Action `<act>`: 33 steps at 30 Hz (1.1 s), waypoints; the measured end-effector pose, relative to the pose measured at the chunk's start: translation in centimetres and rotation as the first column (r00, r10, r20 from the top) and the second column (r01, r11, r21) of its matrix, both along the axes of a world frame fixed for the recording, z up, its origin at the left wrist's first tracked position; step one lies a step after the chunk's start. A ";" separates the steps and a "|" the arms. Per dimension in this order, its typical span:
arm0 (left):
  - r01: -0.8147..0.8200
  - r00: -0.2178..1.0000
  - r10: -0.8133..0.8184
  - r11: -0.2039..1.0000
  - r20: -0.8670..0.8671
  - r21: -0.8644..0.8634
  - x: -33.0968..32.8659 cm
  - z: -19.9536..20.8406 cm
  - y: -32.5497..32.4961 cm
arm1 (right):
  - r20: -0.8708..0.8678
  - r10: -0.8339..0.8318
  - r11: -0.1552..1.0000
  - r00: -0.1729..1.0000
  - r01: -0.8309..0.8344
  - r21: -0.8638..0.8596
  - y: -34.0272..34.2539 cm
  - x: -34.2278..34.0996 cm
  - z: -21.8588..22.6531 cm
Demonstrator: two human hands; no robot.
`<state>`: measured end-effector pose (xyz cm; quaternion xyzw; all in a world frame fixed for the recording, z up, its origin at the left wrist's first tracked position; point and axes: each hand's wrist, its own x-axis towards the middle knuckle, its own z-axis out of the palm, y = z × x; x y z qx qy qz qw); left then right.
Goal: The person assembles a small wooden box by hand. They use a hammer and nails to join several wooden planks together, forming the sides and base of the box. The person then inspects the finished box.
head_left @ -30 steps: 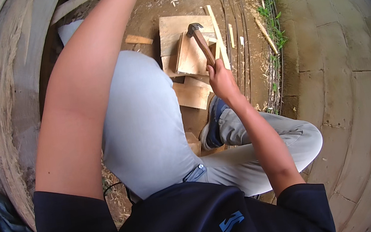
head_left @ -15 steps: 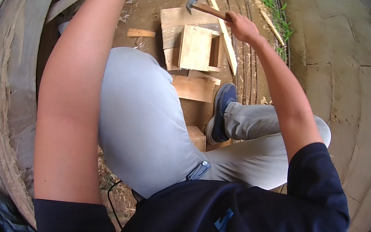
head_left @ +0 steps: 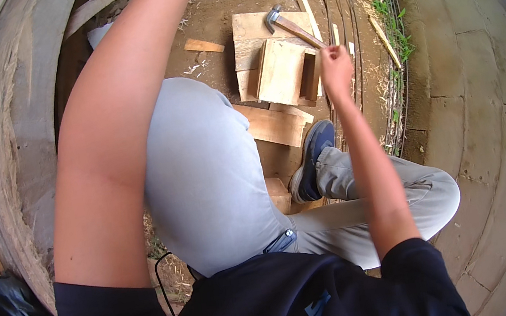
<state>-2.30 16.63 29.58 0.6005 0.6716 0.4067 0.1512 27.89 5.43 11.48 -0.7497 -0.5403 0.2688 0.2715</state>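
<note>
My right hand is closed round the end of the wooden handle of a claw hammer. The hammer's metal head points away to the far left, over the flat boards. Just left of the hand is a small box-like wooden piece with a hollow at its right side. Under it are pale flat boards. A thin wood strip runs along their right edge, partly hidden behind the hammer and hand. My left arm reaches up past the top edge; its hand is out of view.
A loose board lies by my shoe. A small wood offcut and shavings are scattered on the dirt. Large rough timber stands at left, a block wall at right. Dark cables run along the ground near the wall.
My right hand has come nearer to me and closer to the wooden box, still gripping the hammer. The handle slants more steeply now. The whole view has shifted slightly.
</note>
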 end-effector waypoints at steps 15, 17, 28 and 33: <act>0.093 0.991 -0.093 0.996 -0.098 -0.006 0.8 -0.7 -0.1 | 0.092 0.038 0.990 0.995 -0.025 -0.140 -6.0 -1.0 -3.0; 0.127 0.982 -0.135 0.990 -0.130 -0.064 1.1 -0.4 -0.2 | 0.118 0.104 0.993 0.987 -0.097 -0.067 -5.5 -1.4 -2.5; 0.431 0.901 -0.386 0.735 0.200 -0.523 8.8 -3.8 -4.3 | -0.822 0.107 0.950 0.559 -0.301 -0.081 -0.4 0.9 11.3; 0.453 0.880 -0.440 0.664 0.180 -0.595 11.0 -5.2 -4.8 | -0.766 -0.079 0.970 0.638 -0.127 -0.205 -0.8 4.7 8.3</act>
